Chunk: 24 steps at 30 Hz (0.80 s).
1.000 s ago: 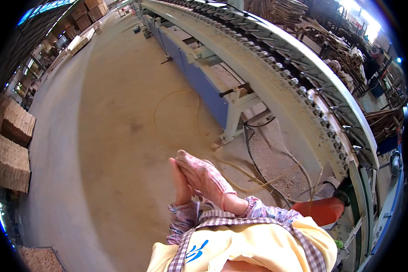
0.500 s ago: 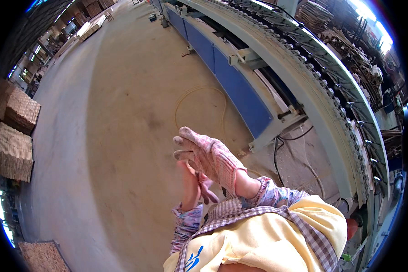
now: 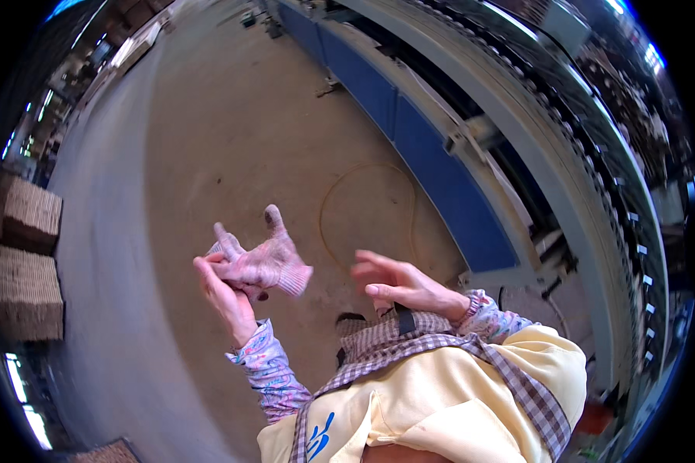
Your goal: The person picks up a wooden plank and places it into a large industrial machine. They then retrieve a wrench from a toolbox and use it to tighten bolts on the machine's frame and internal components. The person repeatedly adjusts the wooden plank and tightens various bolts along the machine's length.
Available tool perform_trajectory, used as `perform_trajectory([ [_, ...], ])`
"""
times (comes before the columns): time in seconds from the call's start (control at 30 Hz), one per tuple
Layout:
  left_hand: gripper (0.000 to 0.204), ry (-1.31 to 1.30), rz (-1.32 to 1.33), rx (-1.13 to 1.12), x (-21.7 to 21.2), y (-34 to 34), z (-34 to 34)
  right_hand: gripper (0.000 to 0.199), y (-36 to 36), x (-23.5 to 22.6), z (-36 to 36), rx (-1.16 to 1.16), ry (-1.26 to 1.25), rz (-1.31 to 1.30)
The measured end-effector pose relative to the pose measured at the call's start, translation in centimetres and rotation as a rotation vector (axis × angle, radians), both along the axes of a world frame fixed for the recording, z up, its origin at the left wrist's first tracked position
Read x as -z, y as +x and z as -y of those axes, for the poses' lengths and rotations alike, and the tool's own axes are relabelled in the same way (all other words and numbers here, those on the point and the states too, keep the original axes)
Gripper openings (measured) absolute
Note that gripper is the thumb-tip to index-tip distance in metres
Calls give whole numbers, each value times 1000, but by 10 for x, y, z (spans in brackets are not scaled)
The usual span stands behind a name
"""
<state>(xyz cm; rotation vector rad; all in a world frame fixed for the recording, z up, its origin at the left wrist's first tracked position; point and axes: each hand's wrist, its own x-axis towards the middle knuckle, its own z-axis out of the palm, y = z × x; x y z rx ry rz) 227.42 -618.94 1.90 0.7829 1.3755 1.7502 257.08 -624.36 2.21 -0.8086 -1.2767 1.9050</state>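
"Report on the arms?"

"Left forearm runs forward and slightly outward, the left hand raised over the floor, its fingers bent around knitwear. Right forearm comes in from the side; the right hand is bare, held just in front of the checked apron, fingers pointing left and loosely curved."

"State of each grip?"

"Left is closed on a pink knitted glove. Right is unclosed and holds nothing that I can see."

"Position of the glove?"

"On top of the left fingers and to their right, two of its fingers sticking up, its cuff turned toward the right hand but well apart from it. Whether a second one is bunched beneath, I cannot tell."

"Surroundings?"

"Blue machine panel ahead to the right; stacked boards far left."
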Motion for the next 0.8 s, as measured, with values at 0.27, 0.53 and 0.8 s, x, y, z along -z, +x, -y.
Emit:
perform_trajectory([
  [0.27, 40, -56, 98, 226, 21, -12, -169, 113, -171, 43, -248, -11, 815, 348],
  [0.53, 26, -36, 277, 154, 51, -128, -382, 69, -261, 47, -465, -242, 478, 367],
  [0.8, 35, -47, -330, 816, 52, -170, -640, 31, -196, 122, -610, 182, -21, 449],
])
